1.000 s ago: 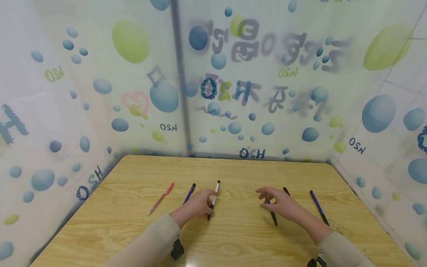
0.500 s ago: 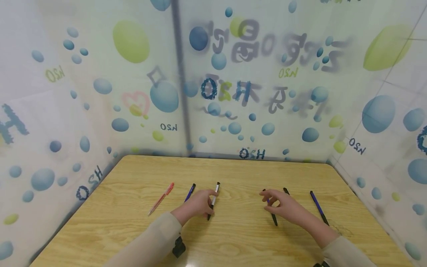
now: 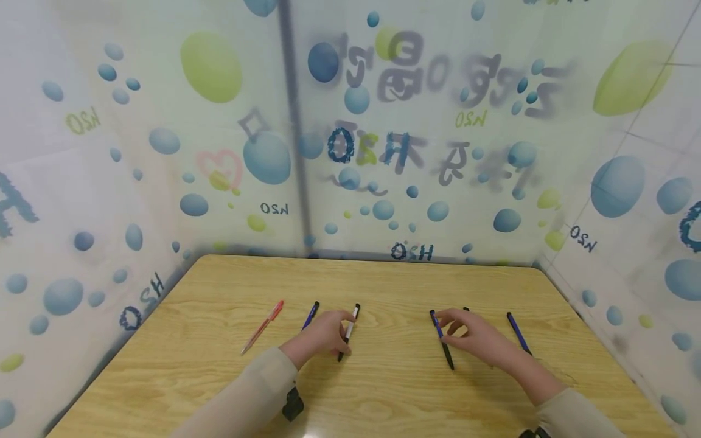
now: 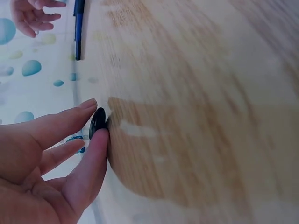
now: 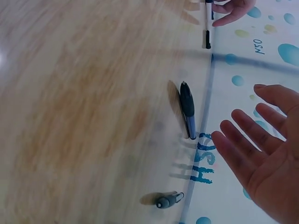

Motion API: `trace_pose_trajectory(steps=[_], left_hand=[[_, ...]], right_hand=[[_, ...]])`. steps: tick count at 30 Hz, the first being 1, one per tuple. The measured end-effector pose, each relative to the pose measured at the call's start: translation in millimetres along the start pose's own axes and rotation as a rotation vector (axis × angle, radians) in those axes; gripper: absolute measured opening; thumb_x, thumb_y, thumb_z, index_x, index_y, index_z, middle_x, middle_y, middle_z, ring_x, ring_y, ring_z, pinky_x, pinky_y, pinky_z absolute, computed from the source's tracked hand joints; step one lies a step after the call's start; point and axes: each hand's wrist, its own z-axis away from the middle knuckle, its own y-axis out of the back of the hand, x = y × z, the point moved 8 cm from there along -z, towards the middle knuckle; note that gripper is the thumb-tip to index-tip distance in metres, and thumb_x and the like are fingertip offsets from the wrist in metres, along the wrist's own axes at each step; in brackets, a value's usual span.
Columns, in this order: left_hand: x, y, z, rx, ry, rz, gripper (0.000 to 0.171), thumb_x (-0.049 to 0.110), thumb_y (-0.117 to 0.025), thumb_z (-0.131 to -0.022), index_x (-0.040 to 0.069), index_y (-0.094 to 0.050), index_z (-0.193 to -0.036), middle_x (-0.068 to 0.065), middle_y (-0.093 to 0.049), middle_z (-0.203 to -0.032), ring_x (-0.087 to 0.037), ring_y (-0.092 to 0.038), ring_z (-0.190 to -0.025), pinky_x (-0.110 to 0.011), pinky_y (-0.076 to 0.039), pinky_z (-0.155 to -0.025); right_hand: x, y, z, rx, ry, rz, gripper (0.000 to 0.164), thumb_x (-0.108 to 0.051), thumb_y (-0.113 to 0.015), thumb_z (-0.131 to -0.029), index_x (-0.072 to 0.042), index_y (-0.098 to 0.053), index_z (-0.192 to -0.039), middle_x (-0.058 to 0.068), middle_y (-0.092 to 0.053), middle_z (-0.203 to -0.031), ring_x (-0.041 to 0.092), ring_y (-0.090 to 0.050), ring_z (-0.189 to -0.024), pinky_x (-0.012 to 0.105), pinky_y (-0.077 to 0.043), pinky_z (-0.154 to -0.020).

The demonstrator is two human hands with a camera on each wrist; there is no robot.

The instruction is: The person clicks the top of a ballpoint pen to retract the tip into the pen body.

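Note:
My left hand (image 3: pixel 325 334) pinches a white-and-black pen (image 3: pixel 350 328) between thumb and fingertips, near the middle of the table. In the left wrist view the dark end of this pen (image 4: pixel 98 122) points toward the camera. My right hand (image 3: pixel 476 340) hovers beside a blue pen with a black grip (image 3: pixel 442 340), its fingers loosely bent and holding nothing. The right wrist view shows the right hand (image 5: pixel 261 149) with its fingers apart, and that blue pen (image 5: pixel 187 105) lying on the table away from them.
Left of my left hand lie a red pen (image 3: pixel 263 328) and a blue pen (image 3: pixel 310 315), the latter partly hidden. On the right lie another blue pen (image 3: pixel 518 333) and a dark-tipped pen (image 3: pixel 466 309), mostly covered by my right hand. Patterned curtains (image 3: pixel 350 201) enclose the wooden table (image 3: pixel 394 401).
My right hand has moved to the right, uncovering the upper part of the blue pen. The white-and-black pen's far end has come slightly nearer in my left hand, which otherwise hardly moved.

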Motion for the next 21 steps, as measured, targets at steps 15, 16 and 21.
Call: trace_pose_trajectory(steps=[15, 16, 21], left_hand=[[17.5, 15.6, 3.7, 0.081, -0.039, -0.038, 0.06, 0.016, -0.085, -0.076, 0.011, -0.06, -0.13, -0.005, -0.062, -0.092, -0.018, -0.058, -0.073, -0.036, -0.051, -0.063], [20.9, 15.8, 3.8, 0.082, -0.047, -0.038, 0.059, 0.017, -0.085, -0.076, 0.011, -0.06, -0.13, -0.005, -0.063, -0.093, -0.019, -0.059, -0.075, -0.036, -0.051, -0.064], [37.1, 14.8, 5.1, 0.079, -0.092, -0.039, 0.054, 0.019, -0.085, -0.077, 0.013, -0.062, -0.127, -0.004, -0.064, -0.096, -0.019, -0.06, -0.082, -0.037, -0.052, -0.069]], right_hand=[[6.4, 9.6, 0.0, -0.012, -0.023, 0.028, 0.047, -0.017, -0.069, -0.093, -0.002, -0.053, -0.134, 0.013, -0.06, -0.117, 0.028, -0.059, -0.101, 0.036, -0.053, -0.076], [8.0, 8.2, -0.9, -0.019, -0.03, 0.032, 0.047, -0.018, -0.07, -0.092, -0.002, -0.054, -0.133, 0.013, -0.06, -0.117, 0.028, -0.059, -0.101, 0.037, -0.053, -0.076], [12.7, 0.5, -4.5, -0.047, -0.058, 0.04, 0.048, -0.02, -0.078, -0.085, -0.002, -0.059, -0.125, 0.012, -0.06, -0.114, 0.029, -0.058, -0.099, 0.038, -0.053, -0.073]])
